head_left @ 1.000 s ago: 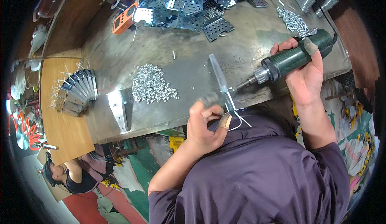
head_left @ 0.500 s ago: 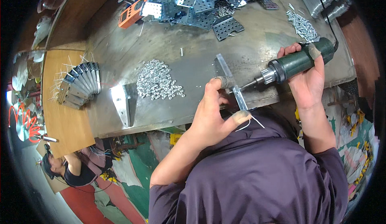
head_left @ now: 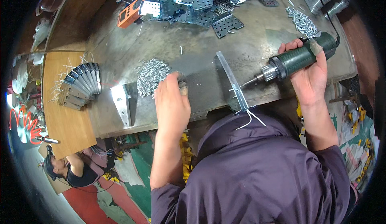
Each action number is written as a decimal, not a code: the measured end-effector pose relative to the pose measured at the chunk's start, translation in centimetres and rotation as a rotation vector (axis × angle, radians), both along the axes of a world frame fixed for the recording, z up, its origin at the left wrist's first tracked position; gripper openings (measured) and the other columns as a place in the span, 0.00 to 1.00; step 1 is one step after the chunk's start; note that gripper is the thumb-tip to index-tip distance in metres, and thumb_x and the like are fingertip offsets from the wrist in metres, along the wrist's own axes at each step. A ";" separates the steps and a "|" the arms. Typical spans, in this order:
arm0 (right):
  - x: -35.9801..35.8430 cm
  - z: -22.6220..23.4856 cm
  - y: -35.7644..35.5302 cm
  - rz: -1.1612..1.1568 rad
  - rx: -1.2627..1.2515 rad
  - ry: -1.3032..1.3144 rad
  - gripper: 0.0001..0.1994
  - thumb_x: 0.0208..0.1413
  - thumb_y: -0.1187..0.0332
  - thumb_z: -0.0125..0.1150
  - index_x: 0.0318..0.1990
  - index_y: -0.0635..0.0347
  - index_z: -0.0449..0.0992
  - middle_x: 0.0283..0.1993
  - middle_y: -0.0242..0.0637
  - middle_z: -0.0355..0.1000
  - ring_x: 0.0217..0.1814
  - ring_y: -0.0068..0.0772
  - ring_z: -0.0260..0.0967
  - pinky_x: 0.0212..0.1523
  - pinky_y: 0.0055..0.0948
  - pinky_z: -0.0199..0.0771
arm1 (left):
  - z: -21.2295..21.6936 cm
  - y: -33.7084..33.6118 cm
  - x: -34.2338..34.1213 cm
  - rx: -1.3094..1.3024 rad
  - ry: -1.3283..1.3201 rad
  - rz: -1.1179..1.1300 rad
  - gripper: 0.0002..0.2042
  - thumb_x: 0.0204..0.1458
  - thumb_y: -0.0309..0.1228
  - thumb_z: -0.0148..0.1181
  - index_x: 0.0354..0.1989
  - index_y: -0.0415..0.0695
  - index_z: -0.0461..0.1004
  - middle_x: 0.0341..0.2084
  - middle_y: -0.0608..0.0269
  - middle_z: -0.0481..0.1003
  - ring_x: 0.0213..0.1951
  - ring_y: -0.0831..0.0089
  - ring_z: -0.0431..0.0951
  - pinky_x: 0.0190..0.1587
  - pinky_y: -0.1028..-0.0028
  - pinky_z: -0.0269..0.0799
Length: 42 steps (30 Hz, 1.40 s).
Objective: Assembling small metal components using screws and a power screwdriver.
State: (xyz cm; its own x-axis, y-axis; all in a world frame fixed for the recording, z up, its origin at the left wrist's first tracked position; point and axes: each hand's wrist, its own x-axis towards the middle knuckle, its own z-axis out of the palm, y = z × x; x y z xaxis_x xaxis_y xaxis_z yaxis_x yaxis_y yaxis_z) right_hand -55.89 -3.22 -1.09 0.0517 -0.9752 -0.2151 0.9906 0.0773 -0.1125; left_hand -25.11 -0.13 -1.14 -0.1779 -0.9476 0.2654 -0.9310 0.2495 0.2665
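My right hand [head_left: 307,81] is wrapped round a dark green electric screwdriver [head_left: 297,61]. Its bit points left, reaching a narrow metal strip [head_left: 231,77] at the table's front edge; whether they touch is unclear. Two white wires [head_left: 254,116] stick out of the strip's near end, by my body. My left hand [head_left: 173,103] is at the right side of a pile of small shiny nuts [head_left: 150,77], its fingers bent together. The fingertips are partly hidden, so anything between them cannot be made out.
Perforated metal plates [head_left: 193,7] lie heaped at the back beside an orange device [head_left: 131,13]. Silver screws [head_left: 303,23] are piled at the right. Wired metal pieces [head_left: 80,83] stand fanned on a wooden board [head_left: 72,123]; a pointed bracket [head_left: 121,105] lies nearby. Another person [head_left: 76,169] sits lower left.
My left hand has let go of the metal strip and moved left to the nut pile. My right hand still holds the screwdriver in nearly the same place.
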 end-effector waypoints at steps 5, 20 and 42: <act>-0.1 0.0 -0.1 -0.038 0.018 0.018 0.12 0.53 0.68 0.54 0.38 0.70 0.65 0.37 0.44 0.66 0.45 0.38 0.65 0.62 0.47 0.59 | -0.7 0.7 -3.2 0.308 0.874 -0.040 0.13 0.50 0.20 0.54 0.43 0.40 0.61 0.33 0.58 0.69 0.36 0.69 0.73 0.38 0.73 0.70; 0.0 -1.3 -0.4 0.002 -0.021 -0.023 0.15 0.58 0.62 0.47 0.40 0.70 0.64 0.38 0.45 0.66 0.45 0.39 0.65 0.61 0.48 0.59 | -1.6 1.2 -6.2 0.822 1.969 -0.143 0.12 0.49 0.21 0.60 0.37 0.45 0.62 0.36 0.62 0.70 0.39 0.73 0.73 0.40 0.74 0.72; 1.3 0.4 0.1 -0.037 -0.120 0.130 0.10 0.54 0.62 0.51 0.31 0.60 0.65 0.30 0.35 0.63 0.38 0.32 0.62 0.56 0.37 0.62 | -0.9 2.0 -7.3 0.000 0.516 -0.303 0.14 0.43 0.16 0.52 0.36 0.34 0.54 0.28 0.44 0.67 0.26 0.44 0.69 0.27 0.55 0.65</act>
State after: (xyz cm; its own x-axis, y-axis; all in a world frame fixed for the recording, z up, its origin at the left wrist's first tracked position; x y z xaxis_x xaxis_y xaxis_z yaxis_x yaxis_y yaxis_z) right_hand -54.54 -3.17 -0.71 -0.0051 -0.9950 -0.1000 0.9690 0.0198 -0.2465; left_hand -32.46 1.83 -2.01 -0.2885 -0.8749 0.3890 -0.5690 0.4834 0.6653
